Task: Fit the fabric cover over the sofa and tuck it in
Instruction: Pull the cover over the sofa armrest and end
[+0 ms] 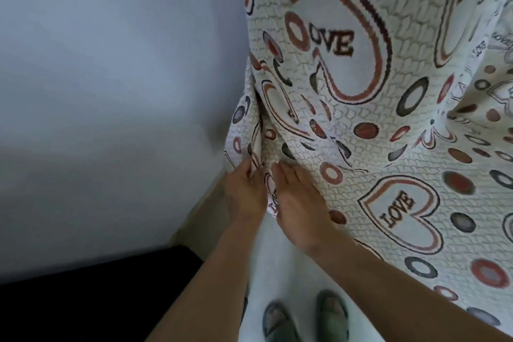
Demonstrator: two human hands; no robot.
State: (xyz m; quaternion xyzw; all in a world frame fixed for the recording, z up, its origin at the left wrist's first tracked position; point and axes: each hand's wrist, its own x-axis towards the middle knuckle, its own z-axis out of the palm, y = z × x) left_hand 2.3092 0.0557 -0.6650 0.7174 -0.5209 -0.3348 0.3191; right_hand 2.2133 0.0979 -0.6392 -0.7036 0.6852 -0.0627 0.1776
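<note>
A white quilted fabric cover printed with red hearts, rings and the word LOVE drapes over the sofa and fills the right of the view. The sofa itself is hidden under it. At the cover's lower left corner, where it bunches into folds, my left hand holds the hanging edge, fingers curled into a fold. My right hand lies flat on the cloth just beside it, fingers straight and pressing the fabric down.
A pale blue-grey wall stands close on the left of the sofa end. A black piece of furniture sits at the lower left. My feet in grey-green slippers stand on the white floor.
</note>
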